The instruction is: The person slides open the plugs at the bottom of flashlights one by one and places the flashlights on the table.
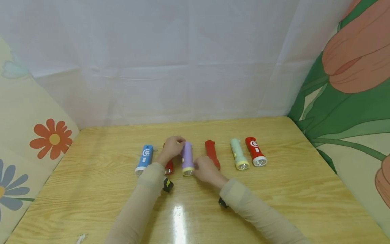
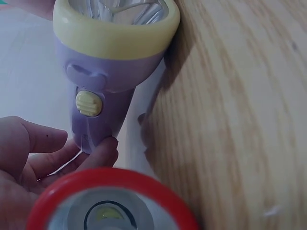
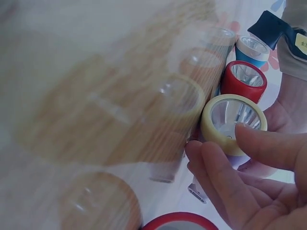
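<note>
A purple flashlight (image 1: 187, 156) with a pale yellow head ring lies on the table, its lens towards me. Beside its tail end is my left hand (image 1: 173, 148); in the left wrist view, fingertips (image 2: 106, 151) touch the tail while the thumb stands apart from it. My right hand (image 1: 208, 169) is at the lens end, fingers and thumb spread around the yellow ring (image 3: 211, 127) in the right wrist view, without a visible grip. Partly hidden under the left arm lies a red flashlight (image 1: 169, 166). Another red flashlight (image 1: 211, 151) lies just beyond the right hand.
At the row's left end lies a blue flashlight (image 1: 146, 154). To the right are a mint green flashlight (image 1: 238, 151) and a red one with a white ring (image 1: 254, 149). A white cloth (image 1: 189, 84) hangs behind the wooden table (image 1: 274, 203). A small white object (image 1: 81, 238) lies near the front.
</note>
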The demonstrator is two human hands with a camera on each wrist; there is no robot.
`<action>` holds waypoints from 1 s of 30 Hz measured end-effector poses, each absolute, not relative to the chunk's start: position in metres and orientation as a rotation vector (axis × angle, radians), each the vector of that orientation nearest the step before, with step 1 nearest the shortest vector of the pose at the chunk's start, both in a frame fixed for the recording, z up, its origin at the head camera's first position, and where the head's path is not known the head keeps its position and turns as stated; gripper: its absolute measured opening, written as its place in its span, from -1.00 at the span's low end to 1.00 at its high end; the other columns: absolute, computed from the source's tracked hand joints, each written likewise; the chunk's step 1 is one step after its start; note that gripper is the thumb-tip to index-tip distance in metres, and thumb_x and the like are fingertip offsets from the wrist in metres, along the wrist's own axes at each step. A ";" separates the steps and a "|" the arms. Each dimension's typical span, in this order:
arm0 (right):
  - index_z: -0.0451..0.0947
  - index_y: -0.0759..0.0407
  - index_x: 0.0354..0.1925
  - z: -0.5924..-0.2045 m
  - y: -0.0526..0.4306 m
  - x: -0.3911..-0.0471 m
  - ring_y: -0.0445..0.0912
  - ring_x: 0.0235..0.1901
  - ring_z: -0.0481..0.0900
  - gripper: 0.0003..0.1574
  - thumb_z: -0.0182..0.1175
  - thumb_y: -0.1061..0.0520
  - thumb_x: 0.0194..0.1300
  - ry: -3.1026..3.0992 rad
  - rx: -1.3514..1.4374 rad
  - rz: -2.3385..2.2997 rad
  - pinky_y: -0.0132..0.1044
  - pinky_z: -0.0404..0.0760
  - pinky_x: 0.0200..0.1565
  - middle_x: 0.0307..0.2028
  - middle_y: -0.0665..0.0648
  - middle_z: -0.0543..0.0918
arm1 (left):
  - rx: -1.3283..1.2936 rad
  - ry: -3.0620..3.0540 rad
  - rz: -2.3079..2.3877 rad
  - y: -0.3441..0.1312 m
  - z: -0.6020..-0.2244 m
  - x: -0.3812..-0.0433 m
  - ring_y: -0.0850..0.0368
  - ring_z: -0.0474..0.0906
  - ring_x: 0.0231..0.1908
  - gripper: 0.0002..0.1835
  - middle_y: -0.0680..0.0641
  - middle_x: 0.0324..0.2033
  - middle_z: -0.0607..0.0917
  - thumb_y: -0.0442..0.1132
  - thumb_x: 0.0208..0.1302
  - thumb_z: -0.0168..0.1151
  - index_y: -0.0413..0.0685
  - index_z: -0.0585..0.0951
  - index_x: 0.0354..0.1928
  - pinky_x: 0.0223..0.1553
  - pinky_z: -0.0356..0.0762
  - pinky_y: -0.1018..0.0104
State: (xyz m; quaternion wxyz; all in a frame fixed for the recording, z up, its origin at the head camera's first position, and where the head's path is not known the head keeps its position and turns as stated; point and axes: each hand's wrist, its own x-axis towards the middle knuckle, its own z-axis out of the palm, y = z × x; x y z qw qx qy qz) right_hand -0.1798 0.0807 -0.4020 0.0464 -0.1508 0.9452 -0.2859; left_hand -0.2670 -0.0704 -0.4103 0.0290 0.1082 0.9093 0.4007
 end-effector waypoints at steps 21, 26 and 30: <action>0.57 0.32 -0.42 -0.397 0.079 -0.178 -0.09 -0.51 0.46 -0.82 0.35 0.27 -0.06 2.873 -0.409 -0.878 -0.27 0.48 -0.41 -0.53 0.11 0.57 | 0.239 2.719 1.396 -0.070 -0.407 -0.262 -0.11 0.59 -0.24 -0.79 -0.30 -0.20 0.64 -0.30 0.22 0.12 -0.29 0.59 -0.17 -0.30 0.58 0.21; 0.56 0.34 -0.38 -0.397 0.079 -0.178 -0.08 -0.50 0.46 -0.80 0.34 0.30 -0.05 2.851 -0.395 -0.889 -0.28 0.48 -0.43 -0.51 0.12 0.57 | 0.206 2.659 1.478 -0.070 -0.407 -0.260 -0.08 0.62 -0.38 -0.79 -0.34 -0.25 0.64 -0.32 0.21 0.13 -0.30 0.57 -0.16 -0.47 0.58 0.29; 0.56 0.36 -0.33 -0.397 0.079 -0.178 -0.04 -0.44 0.52 -0.76 0.33 0.31 -0.06 2.835 -0.380 -0.909 -0.25 0.53 -0.37 -0.44 0.18 0.60 | 0.168 2.610 1.520 -0.070 -0.407 -0.261 -0.08 0.61 -0.36 -0.79 -0.33 -0.20 0.62 -0.31 0.23 0.13 -0.29 0.55 -0.14 -0.45 0.59 0.28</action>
